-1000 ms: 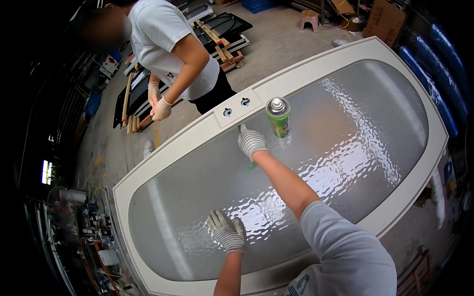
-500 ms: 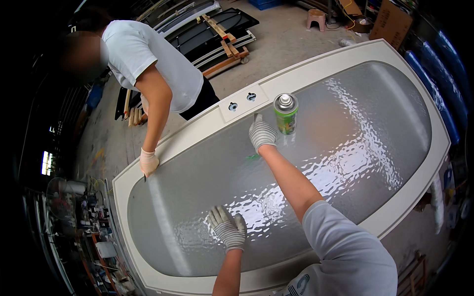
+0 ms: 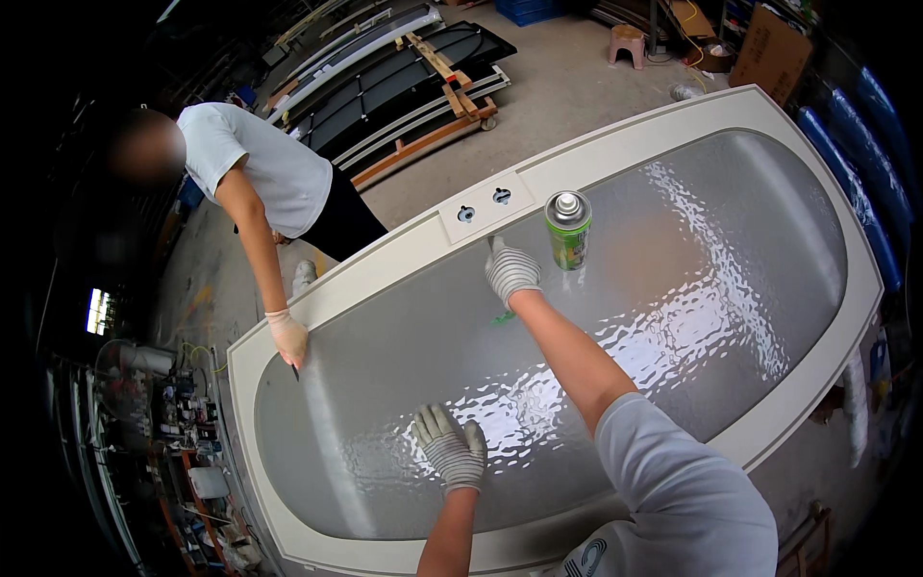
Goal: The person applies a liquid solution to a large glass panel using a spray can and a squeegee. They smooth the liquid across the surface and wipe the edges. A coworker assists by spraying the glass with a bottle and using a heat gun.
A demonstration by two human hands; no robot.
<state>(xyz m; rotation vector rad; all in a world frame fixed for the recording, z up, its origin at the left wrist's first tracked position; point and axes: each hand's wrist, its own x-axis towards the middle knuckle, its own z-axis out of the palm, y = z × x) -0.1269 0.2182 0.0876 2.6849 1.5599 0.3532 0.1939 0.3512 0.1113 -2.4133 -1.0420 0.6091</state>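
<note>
A large pale-framed panel [image 3: 615, 133] with rounded, rippled grey glass [image 3: 404, 346] lies before me. My left hand [image 3: 450, 450], in a striped knit glove with grey fingers, rests flat on the near part of the glass, fingers out. At the far inner edge of the frame, my right hand [image 3: 512, 273], gloved alike, is closed. Whatever it may hold is hidden. A green spray can [image 3: 568, 233] with a silver top stands upright on the glass, just right of that hand. Near the frame is a small plate with two keyhole-shaped cutouts [image 3: 484, 205].
Across the panel, a co-worker in a white shirt [image 3: 260, 173] leans in; their gloved hand [image 3: 287, 338] holds a thin dark tool [image 3: 295, 373] at the left glass edge. Behind are stacked dark panels [image 3: 385, 91] on a wheeled cart, a pink stool [image 3: 627, 44] and blue-wrapped rolls [image 3: 846, 188].
The view has shifted slightly. My right hand has slid a little left along the frame edge, away from the can. The co-worker bends lower, and their hand has come nearer along the left edge.
</note>
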